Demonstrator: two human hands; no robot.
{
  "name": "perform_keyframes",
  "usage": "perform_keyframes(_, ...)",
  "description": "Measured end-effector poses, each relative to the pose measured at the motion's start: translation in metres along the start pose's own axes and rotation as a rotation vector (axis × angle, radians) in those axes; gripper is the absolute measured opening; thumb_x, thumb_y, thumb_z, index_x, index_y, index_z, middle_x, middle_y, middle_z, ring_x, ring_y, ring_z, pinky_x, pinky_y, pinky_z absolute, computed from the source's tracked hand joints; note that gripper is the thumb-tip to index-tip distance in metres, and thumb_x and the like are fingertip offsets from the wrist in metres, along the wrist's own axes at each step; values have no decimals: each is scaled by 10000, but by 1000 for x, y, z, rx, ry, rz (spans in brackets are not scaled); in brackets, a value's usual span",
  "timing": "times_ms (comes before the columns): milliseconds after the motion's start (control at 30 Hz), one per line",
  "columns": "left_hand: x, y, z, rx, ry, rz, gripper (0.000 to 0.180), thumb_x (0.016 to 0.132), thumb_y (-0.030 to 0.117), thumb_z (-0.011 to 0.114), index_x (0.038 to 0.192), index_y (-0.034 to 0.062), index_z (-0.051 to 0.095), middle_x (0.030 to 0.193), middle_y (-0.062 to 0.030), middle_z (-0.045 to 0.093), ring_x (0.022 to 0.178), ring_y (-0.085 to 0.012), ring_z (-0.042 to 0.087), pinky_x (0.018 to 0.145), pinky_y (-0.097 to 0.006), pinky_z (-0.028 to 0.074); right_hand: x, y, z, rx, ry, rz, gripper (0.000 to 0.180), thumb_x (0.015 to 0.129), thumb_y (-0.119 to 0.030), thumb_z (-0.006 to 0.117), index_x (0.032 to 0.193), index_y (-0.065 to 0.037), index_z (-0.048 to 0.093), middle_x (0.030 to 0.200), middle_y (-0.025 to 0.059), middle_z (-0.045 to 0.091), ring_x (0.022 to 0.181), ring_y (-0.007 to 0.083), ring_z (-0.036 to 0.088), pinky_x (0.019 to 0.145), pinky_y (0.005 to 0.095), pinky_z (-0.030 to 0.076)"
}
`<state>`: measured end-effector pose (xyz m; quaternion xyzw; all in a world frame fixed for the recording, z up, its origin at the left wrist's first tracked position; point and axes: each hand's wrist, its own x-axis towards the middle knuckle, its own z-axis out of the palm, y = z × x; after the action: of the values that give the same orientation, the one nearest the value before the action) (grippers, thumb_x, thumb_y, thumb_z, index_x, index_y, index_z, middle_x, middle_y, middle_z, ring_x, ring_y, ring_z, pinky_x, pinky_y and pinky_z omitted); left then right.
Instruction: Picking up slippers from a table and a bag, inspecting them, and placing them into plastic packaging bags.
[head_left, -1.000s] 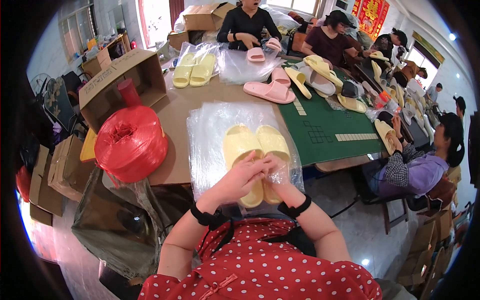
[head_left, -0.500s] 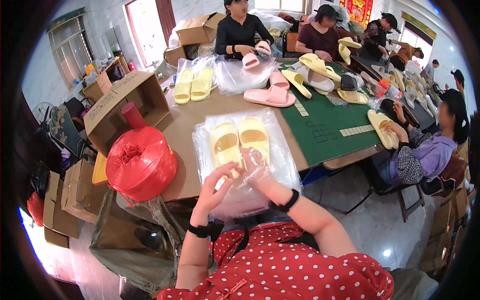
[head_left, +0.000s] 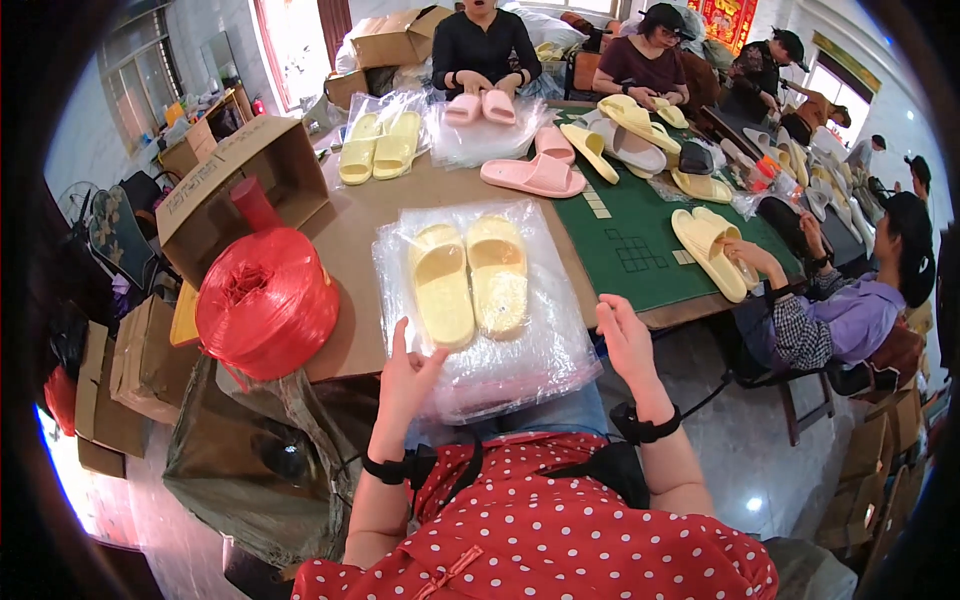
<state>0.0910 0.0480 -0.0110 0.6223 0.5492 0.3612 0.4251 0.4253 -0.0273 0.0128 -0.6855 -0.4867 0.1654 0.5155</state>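
A pair of pale yellow slide slippers [head_left: 444, 290] lies side by side, heels toward me, on a stack of clear plastic bags [head_left: 553, 345] at the table's near edge. Whether the slippers are inside the top bag, I cannot tell. My left hand [head_left: 405, 385] is by the left slipper's heel, at the stack's near left side, thumb and fingers apart and nothing held. Off the stack's right edge, my right hand [head_left: 628, 340] is raised with its fingers stretched out and holds nothing.
A red roll of plastic twine [head_left: 268, 305] and an open carton [head_left: 245, 185] stand on my left. Bagged yellow slippers [head_left: 378, 148] lie farther back. Pink slippers [head_left: 533, 178] sit beside a green mat [head_left: 640, 250]. A person opposite handles pink slippers; one at right holds yellow slippers [head_left: 708, 250].
My right hand has left the slippers and swung out to the right. My left hand has drawn back toward the stack's near left side. The person at right has brought yellow slippers closer.
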Motion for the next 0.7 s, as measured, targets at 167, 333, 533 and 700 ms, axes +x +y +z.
perform_keyframes(167, 3, -16, -2, -113, -61, 61, 806, 875, 32, 669, 1547, 64, 225, 741, -59, 654, 634, -96, 600, 553, -242, 486, -1, 13, 9, 89, -264, 115, 483, 918, -117, 621, 1365, 5, 484, 720, 42, 646, 631, 88, 563, 632, 256, 449)
perform_keyframes(333, 5, -11, -26, -309, -51, 46, 709, 882, 1, 629, 1518, 72, 325, 785, -60, 669, 609, -76, 582, 542, -222, 481, -6, 31, 1, 258, -255, 111, 469, 889, -32, 610, 1346, -9, 506, 723, 40, 626, 627, 90, 543, 612, 251, 438)
perform_keyframes(533, -3, -35, -40, -70, 106, 247, 494, 880, -51, 576, 1362, 56, 559, 1099, -128, 676, 917, -178, 638, 770, -289, 521, -11, 3, -10, -285, -94, -317, 540, 826, -12, 664, 1347, -105, 558, 1094, 86, 640, 976, 245, 598, 855, 353, 488)
perform_keyframes(700, -24, 1, -43, 504, 10, 643, 554, 756, -62, 633, 1286, 99, 636, 1472, -88, 529, 1464, -350, 337, 1141, -437, 368, -12, -9, -14, -461, -399, -691, 466, 792, -81, 713, 1239, -207, 670, 1503, 34, 490, 1423, 308, 393, 1154, 472, 333)
